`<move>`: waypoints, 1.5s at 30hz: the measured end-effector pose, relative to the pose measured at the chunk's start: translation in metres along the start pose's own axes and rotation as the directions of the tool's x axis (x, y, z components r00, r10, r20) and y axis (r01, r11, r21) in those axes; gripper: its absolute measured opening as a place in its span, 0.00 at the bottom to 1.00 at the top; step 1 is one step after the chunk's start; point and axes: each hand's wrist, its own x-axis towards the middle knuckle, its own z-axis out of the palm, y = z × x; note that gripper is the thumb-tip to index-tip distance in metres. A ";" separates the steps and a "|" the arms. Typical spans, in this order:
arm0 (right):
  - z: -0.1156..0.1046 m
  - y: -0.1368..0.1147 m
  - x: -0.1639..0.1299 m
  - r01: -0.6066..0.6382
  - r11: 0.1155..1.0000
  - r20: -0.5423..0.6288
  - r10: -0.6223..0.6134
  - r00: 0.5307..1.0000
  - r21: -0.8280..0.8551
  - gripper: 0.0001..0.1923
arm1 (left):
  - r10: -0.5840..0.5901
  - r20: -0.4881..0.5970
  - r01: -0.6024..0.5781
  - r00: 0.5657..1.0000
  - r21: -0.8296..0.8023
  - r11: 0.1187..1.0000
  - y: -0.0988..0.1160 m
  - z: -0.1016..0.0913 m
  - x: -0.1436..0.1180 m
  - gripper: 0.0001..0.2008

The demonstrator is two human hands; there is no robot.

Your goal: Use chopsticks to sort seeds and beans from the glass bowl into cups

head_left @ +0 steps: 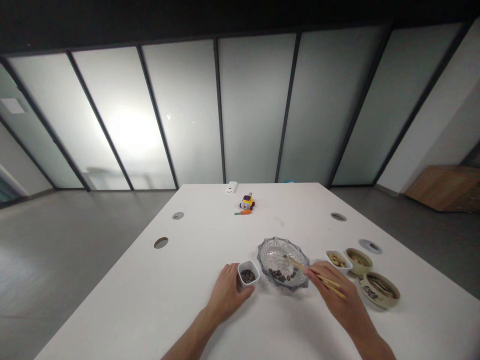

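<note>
Two bare forearms reach up from the near edge of the white bench (pixel 150 300). The left hand (pixel 226 292) curls loosely around the near side of a small white square dish (pixel 248 273) holding dark seeds, thumb and fingers touching its wall, steadying rather than lifting it. The right hand (pixel 335 292) is closed on a pair of pale wooden chopsticks (pixel 315 275), gripped toward their back ends, with the tips pointing left into a clear cut-glass bowl (pixel 282 262) that sits between the two hands. More dark seeds (pixel 280 274) lie along the near inside of that bowl, just beside the chopstick tips; whether a seed is pinched between the tips is too small to tell. The seeds look light, hard and smooth, so they would likely slip unless caught across their flat sides. To the right stand another small white dish of tan nuts (pixel 336 260) and two round ceramic bowls (pixel 378 289), close together. Well apart, at the far end of the bench, sit a small yellow toy (pixel 247 201), an orange carrot-shaped piece (pixel 243 212) and a white box (pixel 231 187).
</note>
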 end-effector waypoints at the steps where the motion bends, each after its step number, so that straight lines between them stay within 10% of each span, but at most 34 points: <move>1: 0.000 0.001 -0.001 -0.006 1.000 0.005 0.006 1.000 0.006 0.21 | -0.002 0.000 0.002 1.000 0.002 1.000 0.000 0.000 0.000 0.13; 45: -0.003 -0.001 0.001 0.082 0.992 -0.019 -0.084 0.996 -0.098 0.16 | -0.008 -0.002 0.008 1.000 0.007 1.000 0.001 0.000 0.000 0.13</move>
